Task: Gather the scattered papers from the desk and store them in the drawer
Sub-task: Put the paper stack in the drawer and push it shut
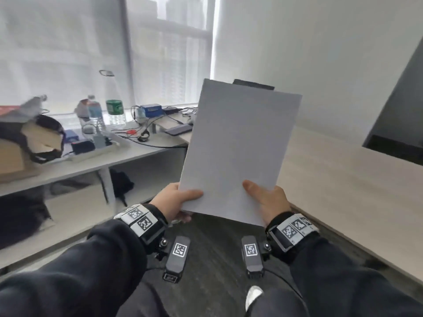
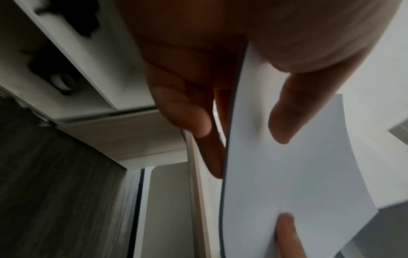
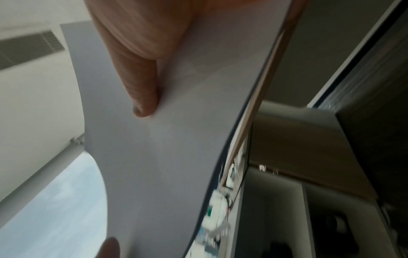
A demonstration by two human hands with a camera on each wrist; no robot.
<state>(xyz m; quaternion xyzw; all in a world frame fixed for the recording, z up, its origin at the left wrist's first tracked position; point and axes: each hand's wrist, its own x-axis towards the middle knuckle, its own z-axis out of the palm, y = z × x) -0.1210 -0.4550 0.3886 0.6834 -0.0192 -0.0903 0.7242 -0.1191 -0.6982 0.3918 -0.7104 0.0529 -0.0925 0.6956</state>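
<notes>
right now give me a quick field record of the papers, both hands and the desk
papers: gathered stack, blank side facing the camera, held upright above the lap
left hand: grips the bottom left corner, thumb on front
right hand: grips the bottom right corner, thumb on front
desk: at right, no papers seen on it
drawer: not in view

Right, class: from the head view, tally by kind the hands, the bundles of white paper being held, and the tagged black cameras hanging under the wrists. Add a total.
hands: 2, the left hand and the right hand
paper bundle: 1, gripped by both hands
cameras: 2, the left wrist camera and the right wrist camera
total: 5
</notes>
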